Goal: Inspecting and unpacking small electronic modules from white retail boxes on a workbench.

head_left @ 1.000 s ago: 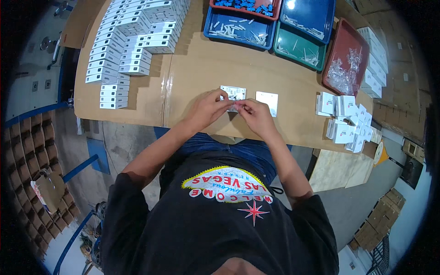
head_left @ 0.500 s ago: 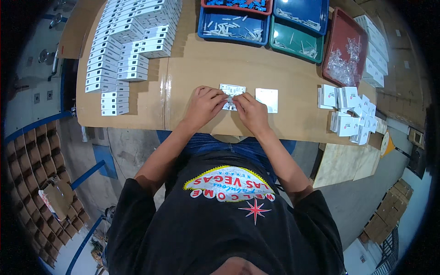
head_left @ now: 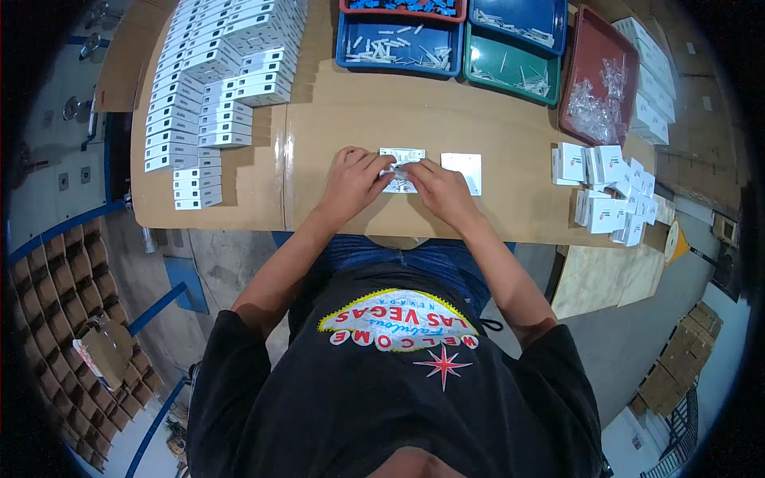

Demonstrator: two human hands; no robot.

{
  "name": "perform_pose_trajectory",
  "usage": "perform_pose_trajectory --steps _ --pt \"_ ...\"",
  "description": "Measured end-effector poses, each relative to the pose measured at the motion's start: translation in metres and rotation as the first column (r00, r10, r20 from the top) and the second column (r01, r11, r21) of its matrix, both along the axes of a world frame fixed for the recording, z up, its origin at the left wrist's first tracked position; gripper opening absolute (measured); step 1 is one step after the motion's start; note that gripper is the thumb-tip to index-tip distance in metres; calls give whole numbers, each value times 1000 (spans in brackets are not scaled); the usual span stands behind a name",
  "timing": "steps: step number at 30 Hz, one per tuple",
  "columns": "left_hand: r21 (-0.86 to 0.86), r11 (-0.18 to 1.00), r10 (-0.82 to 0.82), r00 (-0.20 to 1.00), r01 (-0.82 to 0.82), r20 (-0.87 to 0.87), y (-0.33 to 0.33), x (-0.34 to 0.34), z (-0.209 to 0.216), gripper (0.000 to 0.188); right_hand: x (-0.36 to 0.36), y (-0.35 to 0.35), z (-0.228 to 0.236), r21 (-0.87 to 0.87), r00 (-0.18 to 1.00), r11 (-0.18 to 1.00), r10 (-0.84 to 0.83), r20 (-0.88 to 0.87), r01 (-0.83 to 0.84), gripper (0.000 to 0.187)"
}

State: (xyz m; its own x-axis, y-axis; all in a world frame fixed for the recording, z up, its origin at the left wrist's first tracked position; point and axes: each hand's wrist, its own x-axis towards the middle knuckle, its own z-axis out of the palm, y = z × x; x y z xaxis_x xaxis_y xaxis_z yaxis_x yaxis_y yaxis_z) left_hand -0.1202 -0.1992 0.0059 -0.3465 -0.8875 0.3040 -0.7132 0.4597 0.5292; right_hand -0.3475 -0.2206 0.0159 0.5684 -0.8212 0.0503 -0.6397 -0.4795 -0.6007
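Note:
On the cardboard-covered table a white printed card or leaflet (head_left: 402,154) lies flat in front of me, partly covered by my fingers. My left hand (head_left: 353,185) reaches over its left side, thumb and fingertips pinched together. From the other side comes my right hand (head_left: 443,191), its fingertips also closed in a pinch, close to the left ones. A small pale thing seems to sit between the two sets of fingertips, too hidden to name. Just right of the card is a plain white square piece (head_left: 462,174), touched by neither hand.
Stacked white boxes (head_left: 171,119) fill the table's left side. At the back stand a blue tray (head_left: 341,49) of small white sticks, a green tray (head_left: 510,92) and a red tray (head_left: 567,111) with clear plastic bags. Small white boxes (head_left: 607,215) are piled at the right.
Both hands stay over the card, the fingertips slightly shifted and the right forearm angled a little further out. The whole view has tilted slightly; the boxes and trays keep their places.

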Motion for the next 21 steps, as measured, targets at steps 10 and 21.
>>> perform_pose_trajectory --steps 10,21 --pt "-17 998 -54 998 55 45 -5 8 -3 13 -6 -11 4 110 999 993 46 26 -49 15" --pt "-83 981 -175 984 177 34 3 18 4 21 -8 -5 3 -7 993 994 113 -21 -113 14"
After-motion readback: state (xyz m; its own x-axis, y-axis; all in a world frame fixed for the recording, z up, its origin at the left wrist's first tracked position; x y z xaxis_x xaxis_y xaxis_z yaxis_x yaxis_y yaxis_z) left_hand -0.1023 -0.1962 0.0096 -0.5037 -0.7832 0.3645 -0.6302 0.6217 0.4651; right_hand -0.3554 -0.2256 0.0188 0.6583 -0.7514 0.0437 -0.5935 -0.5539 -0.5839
